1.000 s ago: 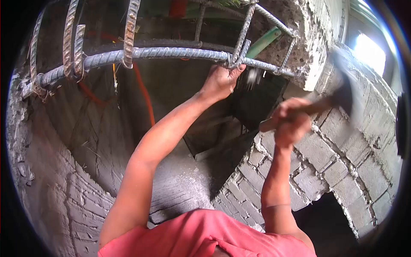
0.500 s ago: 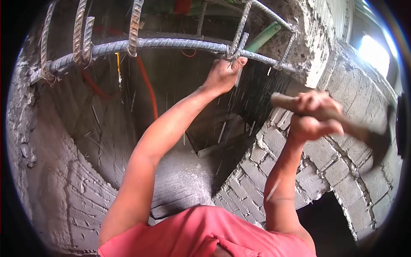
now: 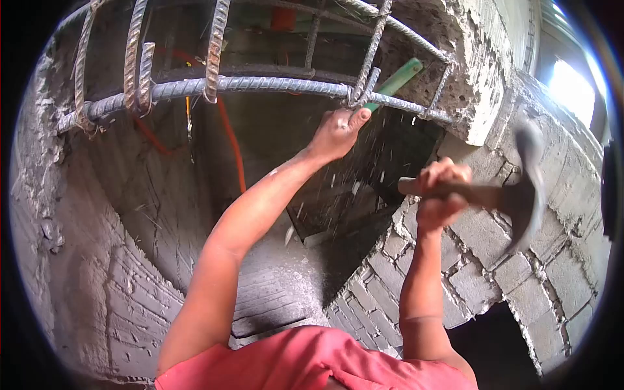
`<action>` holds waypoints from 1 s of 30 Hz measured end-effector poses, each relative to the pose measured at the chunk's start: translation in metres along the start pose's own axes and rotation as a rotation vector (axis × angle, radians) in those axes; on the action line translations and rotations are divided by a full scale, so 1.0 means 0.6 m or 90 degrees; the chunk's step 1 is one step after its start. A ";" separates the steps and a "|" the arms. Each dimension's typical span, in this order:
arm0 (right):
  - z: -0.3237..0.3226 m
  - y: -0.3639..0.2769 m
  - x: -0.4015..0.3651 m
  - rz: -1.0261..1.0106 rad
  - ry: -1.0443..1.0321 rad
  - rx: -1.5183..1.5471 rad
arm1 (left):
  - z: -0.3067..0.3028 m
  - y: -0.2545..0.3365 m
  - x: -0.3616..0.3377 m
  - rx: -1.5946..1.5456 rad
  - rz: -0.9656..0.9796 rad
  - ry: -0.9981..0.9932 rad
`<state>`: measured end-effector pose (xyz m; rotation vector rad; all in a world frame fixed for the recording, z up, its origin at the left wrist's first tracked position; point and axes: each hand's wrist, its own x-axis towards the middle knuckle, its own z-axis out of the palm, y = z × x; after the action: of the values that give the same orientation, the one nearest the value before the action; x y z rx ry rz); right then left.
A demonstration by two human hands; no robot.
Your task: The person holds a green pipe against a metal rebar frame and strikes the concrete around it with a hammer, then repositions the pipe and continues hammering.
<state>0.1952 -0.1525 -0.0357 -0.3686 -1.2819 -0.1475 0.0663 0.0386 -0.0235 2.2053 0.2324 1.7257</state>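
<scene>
My left hand (image 3: 338, 133) is closed just under the thick horizontal rebar (image 3: 260, 84), at a tied joint. Out of that fist a green chisel (image 3: 398, 79) slants up to the right, behind the bar, toward the broken concrete. Its lower part is hidden by the fingers. To the right and lower down, my right hand (image 3: 443, 192) is wrapped around the wooden handle of a claw hammer (image 3: 530, 188). The hammer head is slightly blurred, out to the right and apart from the chisel. Small chips and dust are falling between the two hands.
Vertical ribbed bars (image 3: 214, 49) cross the horizontal rebar. A rough concrete column (image 3: 478, 78) stands at upper right, above a grey block wall (image 3: 481, 286) with a dark opening (image 3: 491, 341). An orange cable (image 3: 232, 143) hangs behind the bars. Plastered wall (image 3: 84, 260) curves along the left.
The right hand and hammer have shifted left and slightly down, with the hammer head turned more upright. More of the green chisel shows above the bar. The whole view has tilted slightly.
</scene>
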 end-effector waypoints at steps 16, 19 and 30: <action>-0.048 0.071 -0.069 0.063 -0.028 -0.076 | -0.061 -0.034 0.038 0.145 0.130 -0.033; -0.010 0.100 -0.098 0.041 0.024 0.051 | -0.069 -0.040 0.044 0.168 0.127 -0.130; 0.045 0.126 -0.062 -0.220 -0.028 0.194 | -0.012 -0.034 0.025 0.151 -0.043 -0.011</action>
<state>0.1835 -0.0763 -0.0788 0.1137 -1.3809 -0.2332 0.0648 0.0634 -0.0156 2.3449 0.5250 1.7187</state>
